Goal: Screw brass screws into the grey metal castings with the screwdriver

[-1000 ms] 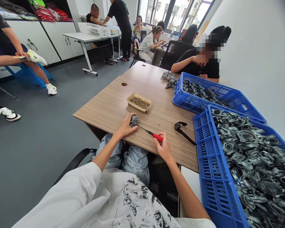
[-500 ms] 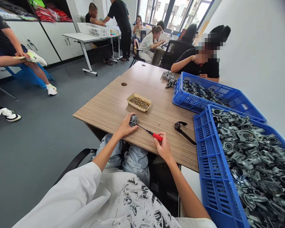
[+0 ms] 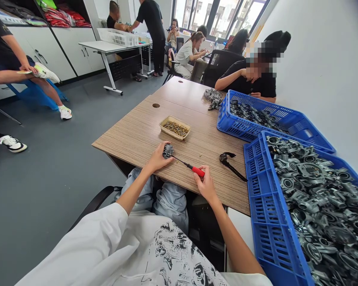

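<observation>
My left hand is closed around a small grey metal part resting on the wooden table. My right hand grips the red handle of a screwdriver, whose thin shaft reaches up-left to the part. A shallow beige tray of small brass screws sits just beyond the part. A black tool lies on the table to the right of the screwdriver.
Two blue crates hold several grey metal castings, the near crate at my right and the far crate behind it. A person in black sits at the table's far right. Other people sit and stand further back. Grey floor lies left.
</observation>
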`<state>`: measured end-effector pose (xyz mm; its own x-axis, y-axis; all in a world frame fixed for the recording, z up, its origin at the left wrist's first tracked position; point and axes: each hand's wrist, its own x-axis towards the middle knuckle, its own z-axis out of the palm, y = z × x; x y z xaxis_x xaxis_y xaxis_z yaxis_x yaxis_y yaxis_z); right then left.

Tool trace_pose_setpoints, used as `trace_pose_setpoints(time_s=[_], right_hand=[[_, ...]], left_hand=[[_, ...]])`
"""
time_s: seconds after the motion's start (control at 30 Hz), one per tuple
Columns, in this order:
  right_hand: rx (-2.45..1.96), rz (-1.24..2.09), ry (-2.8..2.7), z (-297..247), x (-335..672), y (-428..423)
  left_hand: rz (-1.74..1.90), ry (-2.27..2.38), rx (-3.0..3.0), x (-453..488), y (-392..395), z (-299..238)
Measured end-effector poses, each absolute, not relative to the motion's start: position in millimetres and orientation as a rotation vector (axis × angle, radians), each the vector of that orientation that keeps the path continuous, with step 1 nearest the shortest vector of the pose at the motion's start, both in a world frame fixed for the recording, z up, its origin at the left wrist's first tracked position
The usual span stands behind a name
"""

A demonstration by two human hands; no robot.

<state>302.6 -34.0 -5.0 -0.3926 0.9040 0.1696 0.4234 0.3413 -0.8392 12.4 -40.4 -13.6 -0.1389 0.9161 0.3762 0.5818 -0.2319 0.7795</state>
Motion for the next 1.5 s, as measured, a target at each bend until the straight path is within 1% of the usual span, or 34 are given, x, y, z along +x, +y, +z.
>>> trace_pose_setpoints(time_s=[0.93,1.5], right_hand=[[-1.15,1.008,-1.951,-3.7,302.5,-35.4],[-1.132,0.921,-1.982,-9.9,303.3,-32.3]], left_hand=[[1.315,1.674,1.784,11.2,-39.4,-15.0],[1.366,1.66,1.824,11.1,-38.1,-16.8]])
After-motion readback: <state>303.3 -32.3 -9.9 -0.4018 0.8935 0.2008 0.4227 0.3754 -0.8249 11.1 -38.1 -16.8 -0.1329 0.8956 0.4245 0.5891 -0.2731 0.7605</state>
